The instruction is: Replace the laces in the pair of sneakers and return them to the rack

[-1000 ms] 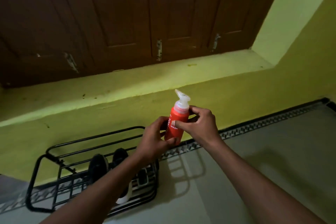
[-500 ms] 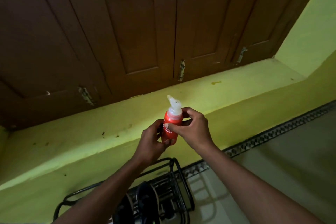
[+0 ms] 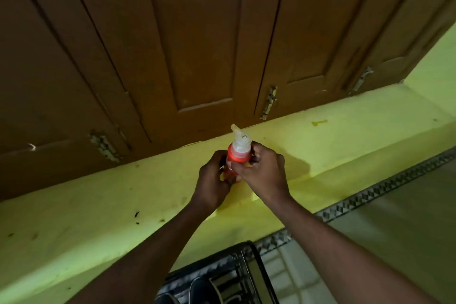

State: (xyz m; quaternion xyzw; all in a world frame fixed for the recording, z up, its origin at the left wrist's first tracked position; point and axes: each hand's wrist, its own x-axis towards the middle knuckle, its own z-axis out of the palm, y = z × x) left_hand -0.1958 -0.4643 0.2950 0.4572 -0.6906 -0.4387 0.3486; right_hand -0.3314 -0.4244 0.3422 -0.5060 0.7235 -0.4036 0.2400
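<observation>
A red bottle (image 3: 235,155) with a translucent flip-top cap stands upright over the yellow ledge (image 3: 345,136). My left hand (image 3: 213,180) grips its lower body from the left. My right hand (image 3: 262,173) wraps it from the right, thumb across the front. Whether the bottle's base touches the ledge is hidden by my hands. At the bottom edge, the black wire rack (image 3: 249,269) shows its right end, with a dark sneaker (image 3: 201,290) inside it; its laces are out of sight.
Brown wooden shutters (image 3: 197,44) with metal latches fill the upper view behind the ledge. A yellow wall turns the corner at the right. A patterned black-and-white skirting strip (image 3: 385,187) borders the pale tiled floor (image 3: 407,229) on the right.
The view has tilted upward and forward. Both hands carried the bottle up from above the rack to the ledge; the rack slid down to the bottom edge.
</observation>
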